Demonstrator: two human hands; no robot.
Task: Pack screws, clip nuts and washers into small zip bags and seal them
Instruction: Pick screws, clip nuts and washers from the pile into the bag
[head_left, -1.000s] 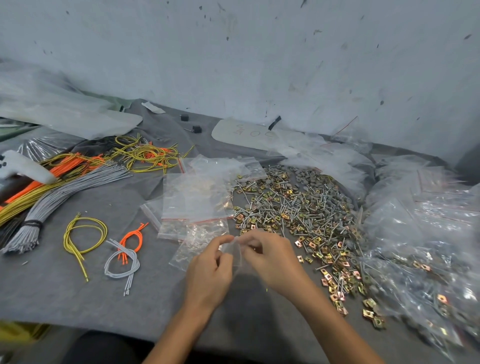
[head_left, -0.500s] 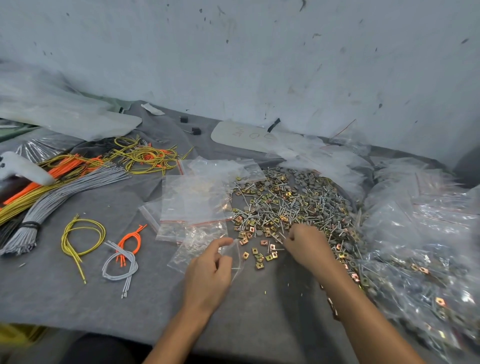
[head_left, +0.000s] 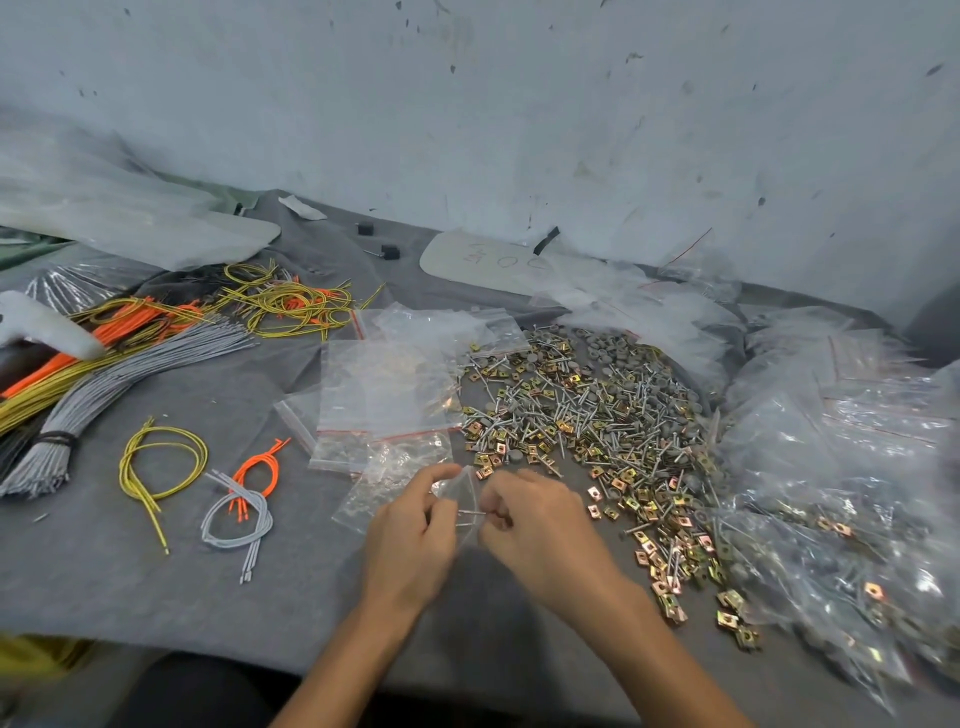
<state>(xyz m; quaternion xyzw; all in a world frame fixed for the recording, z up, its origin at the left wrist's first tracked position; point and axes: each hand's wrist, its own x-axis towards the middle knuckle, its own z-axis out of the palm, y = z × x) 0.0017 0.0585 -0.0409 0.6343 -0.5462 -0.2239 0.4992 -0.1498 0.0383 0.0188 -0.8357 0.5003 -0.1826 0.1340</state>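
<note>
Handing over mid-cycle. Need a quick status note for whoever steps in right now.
Left hand: pinches a small zip bag by its mouth.
Right hand: pinches a screw, tip at the bag mouth.
Loose pile of screws, clip nuts and washers lies right of the hands; empty zip bags behind the left hand; filled bags heaped far right.
Done: many bags filled. To do: fill this bag, seal it, work through the pile.

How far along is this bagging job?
Done: filled bags heaped at the right. In hand: the left hand holds a small zip bag while the right hand slips a screw into it. Left: a large loose pile of hardware and a stack of empty bags, so much remains.
</note>
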